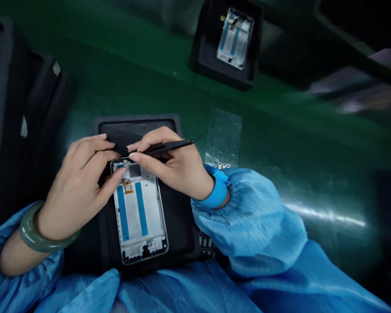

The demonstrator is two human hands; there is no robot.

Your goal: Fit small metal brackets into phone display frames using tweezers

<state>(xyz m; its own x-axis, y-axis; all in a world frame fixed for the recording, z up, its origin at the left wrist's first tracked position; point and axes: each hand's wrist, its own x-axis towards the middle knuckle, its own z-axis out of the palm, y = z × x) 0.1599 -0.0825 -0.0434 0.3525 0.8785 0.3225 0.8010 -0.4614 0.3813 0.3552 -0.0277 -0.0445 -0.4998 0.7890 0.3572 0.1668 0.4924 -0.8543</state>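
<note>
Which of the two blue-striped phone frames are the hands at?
The nearer frame, on the tray: the left hand and right hand are at its upper end. The other frame lies in the far box, away from them.

Silvery phone frame, two blue strips, slanted on black tray, slim black tool near its top

This looks like an electronics assembly workshop. An opened phone frame lies toward the near edge of a black tray on a green bench, and the worker wears a blue smock and wrist strap.
</note>
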